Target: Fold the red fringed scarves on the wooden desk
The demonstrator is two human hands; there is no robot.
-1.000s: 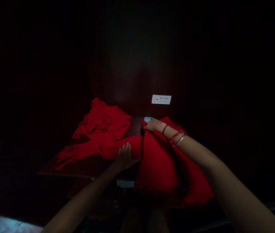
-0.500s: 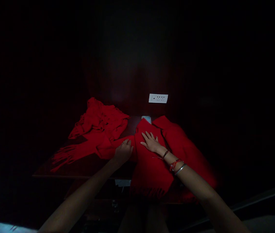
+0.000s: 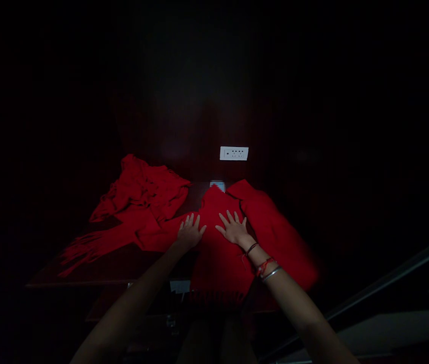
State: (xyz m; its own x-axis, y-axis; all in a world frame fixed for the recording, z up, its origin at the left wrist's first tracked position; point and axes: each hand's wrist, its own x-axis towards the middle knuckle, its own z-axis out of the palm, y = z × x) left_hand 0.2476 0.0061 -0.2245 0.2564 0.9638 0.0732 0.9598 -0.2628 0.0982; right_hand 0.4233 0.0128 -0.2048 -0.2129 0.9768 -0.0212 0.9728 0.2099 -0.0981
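Observation:
A red fringed scarf (image 3: 220,263) lies folded across the dark table, its fringe hanging at the front edge. My left hand (image 3: 191,232) rests on its left side with the fingers spread and a ring on one finger. On the scarf's upper middle, my right hand (image 3: 234,230) lies flat, fingers apart; a dark cord, a red band and a silver bangle circle that wrist. To the left is a crumpled heap of red fringed cloth (image 3: 142,189), its tail running towards my left hand. Another folded red cloth (image 3: 275,227) lies along the right.
A white socket plate (image 3: 234,153) is on the dark wall behind the table (image 3: 115,268). A small pale blurred item (image 3: 218,186) lies beyond the scarf. Below the front edge is a pale patch (image 3: 180,287). The surroundings are very dark.
My left hand has gone from curled fingers to spread fingers on the scarf. My right hand has slid slightly down the cloth. The whole view has shifted, so things appear farther left.

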